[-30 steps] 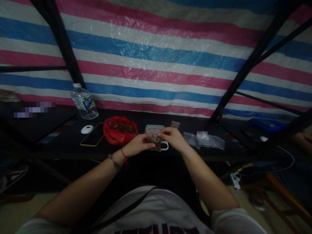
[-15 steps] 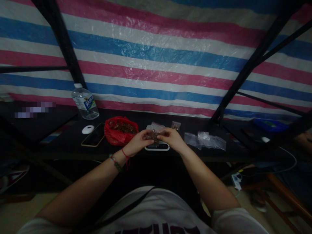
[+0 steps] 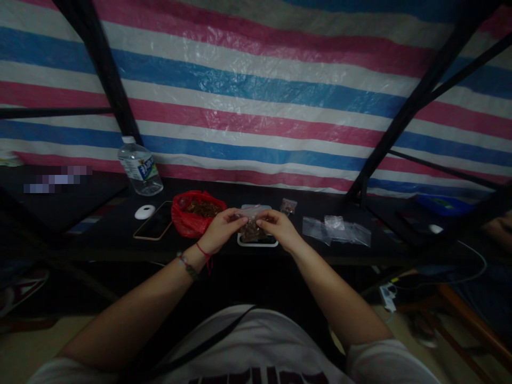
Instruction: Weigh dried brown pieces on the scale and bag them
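Observation:
Between my two hands is a small clear zip bag point(image 3: 253, 228) with brown bits in its lower part. My left hand point(image 3: 224, 228) pinches its upper left side, and my right hand point(image 3: 278, 226) pinches its upper right side. Below the bag is a white-rimmed kitchen scale point(image 3: 258, 244), mostly covered by the bag and my fingers. Left of my left hand stands an open red plastic bag point(image 3: 188, 226) holding brown dried pieces. Beyond my right hand lies another small filled zip bag point(image 3: 288, 206).
Flat clear bags point(image 3: 336, 230) lie to the right on the black table point(image 3: 224, 250). On the left are a phone point(image 3: 155, 221), a round white case point(image 3: 144, 212) and a clear plastic bottle point(image 3: 141, 169). Dark metal posts point(image 3: 384, 128) and a striped sheet point(image 3: 256, 106) stand behind.
The small zip bag has tipped so that its filled lower part hangs toward me over the scale's front. My fingers have shifted up toward its top edge.

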A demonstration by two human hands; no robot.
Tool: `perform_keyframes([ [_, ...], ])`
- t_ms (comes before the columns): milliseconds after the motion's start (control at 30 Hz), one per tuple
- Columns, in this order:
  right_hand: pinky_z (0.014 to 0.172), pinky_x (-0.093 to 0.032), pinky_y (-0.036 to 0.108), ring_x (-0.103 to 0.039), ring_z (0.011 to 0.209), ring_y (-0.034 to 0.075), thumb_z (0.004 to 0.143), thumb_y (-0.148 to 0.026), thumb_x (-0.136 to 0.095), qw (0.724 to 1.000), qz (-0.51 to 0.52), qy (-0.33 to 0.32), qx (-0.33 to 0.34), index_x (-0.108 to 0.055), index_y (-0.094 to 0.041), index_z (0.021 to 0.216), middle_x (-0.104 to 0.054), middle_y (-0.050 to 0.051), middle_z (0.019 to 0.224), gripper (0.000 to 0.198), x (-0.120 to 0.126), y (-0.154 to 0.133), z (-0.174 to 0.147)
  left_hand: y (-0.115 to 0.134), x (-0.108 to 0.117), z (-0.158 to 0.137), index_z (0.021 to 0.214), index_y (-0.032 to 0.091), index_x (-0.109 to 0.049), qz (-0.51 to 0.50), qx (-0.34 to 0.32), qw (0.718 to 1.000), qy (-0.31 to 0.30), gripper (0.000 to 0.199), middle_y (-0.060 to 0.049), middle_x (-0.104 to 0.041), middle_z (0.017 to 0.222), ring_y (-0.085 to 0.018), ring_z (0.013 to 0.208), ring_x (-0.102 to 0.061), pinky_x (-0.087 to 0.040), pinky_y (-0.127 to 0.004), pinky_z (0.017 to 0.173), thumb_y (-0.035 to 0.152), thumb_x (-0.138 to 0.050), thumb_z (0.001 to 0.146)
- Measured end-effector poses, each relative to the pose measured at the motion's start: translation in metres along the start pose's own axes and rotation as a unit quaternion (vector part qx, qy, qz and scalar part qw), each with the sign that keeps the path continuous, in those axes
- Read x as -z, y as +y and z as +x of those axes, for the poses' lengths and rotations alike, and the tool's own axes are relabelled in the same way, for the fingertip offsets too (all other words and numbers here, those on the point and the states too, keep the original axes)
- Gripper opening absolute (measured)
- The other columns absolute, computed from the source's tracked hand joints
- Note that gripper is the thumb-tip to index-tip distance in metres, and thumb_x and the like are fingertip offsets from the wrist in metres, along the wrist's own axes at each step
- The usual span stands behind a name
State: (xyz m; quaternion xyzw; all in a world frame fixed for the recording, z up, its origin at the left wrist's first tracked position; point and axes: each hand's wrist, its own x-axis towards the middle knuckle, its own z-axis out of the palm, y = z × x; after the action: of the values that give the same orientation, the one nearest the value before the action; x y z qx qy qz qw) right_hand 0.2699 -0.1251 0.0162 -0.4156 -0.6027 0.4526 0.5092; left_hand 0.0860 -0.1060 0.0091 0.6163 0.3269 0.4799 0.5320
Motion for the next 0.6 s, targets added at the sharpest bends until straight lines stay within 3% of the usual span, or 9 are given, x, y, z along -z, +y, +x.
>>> perform_keyframes([
  [133, 0.065, -0.047, 0.026, -0.058, 0.066, 0.013, 0.065, -0.037, -0.074, 0.998, 0.011, 0.055, 0.027, -0.066, -0.018, 0.075, -0.065, 0.001, 0.074, 0.023, 0.001, 0.000, 0.001, 0.007, 0.001, -0.001, 0.081, 0.013, -0.066, 0.069, -0.009, 0.997, -0.020, 0.033, -0.003, -0.068, 0.076, -0.016, 0.070, -0.061, -0.050, -0.027, 0.067, 0.042, -0.071, 0.067],
  [267, 0.061, -0.046, 0.025, -0.056, 0.062, 0.012, 0.064, -0.039, -0.074, 0.997, 0.008, 0.067, 0.024, -0.066, -0.018, 0.074, -0.064, 0.000, 0.069, 0.025, 0.001, 0.000, 0.002, 0.013, 0.001, -0.002, 0.080, 0.014, -0.066, 0.099, -0.035, 0.994, 0.023, 0.033, -0.003, -0.068, 0.075, -0.016, 0.071, -0.061, -0.050, -0.027, 0.067, 0.045, -0.069, 0.069],
  [367, 0.057, -0.045, 0.024, -0.055, 0.060, 0.012, 0.062, -0.040, -0.074, 0.996, 0.005, 0.081, 0.021, -0.065, -0.018, 0.075, -0.063, 0.000, 0.068, 0.028, 0.000, -0.002, 0.001, 0.015, 0.003, -0.001, 0.082, 0.015, -0.064, 0.108, -0.058, 0.991, 0.051, 0.034, -0.003, -0.068, 0.076, -0.016, 0.073, -0.061, -0.050, -0.026, 0.067, 0.046, -0.068, 0.069],
  [600, 0.058, -0.043, 0.024, -0.053, 0.059, 0.011, 0.064, -0.036, -0.073, 0.995, -0.005, 0.087, 0.049, -0.065, -0.018, 0.074, -0.062, 0.000, 0.067, 0.022, 0.000, -0.005, 0.000, 0.016, 0.003, -0.002, 0.081, 0.016, -0.062, 0.097, -0.051, 0.992, 0.055, 0.032, -0.003, -0.066, 0.076, -0.016, 0.070, -0.061, -0.049, -0.026, 0.066, 0.045, -0.067, 0.070],
])
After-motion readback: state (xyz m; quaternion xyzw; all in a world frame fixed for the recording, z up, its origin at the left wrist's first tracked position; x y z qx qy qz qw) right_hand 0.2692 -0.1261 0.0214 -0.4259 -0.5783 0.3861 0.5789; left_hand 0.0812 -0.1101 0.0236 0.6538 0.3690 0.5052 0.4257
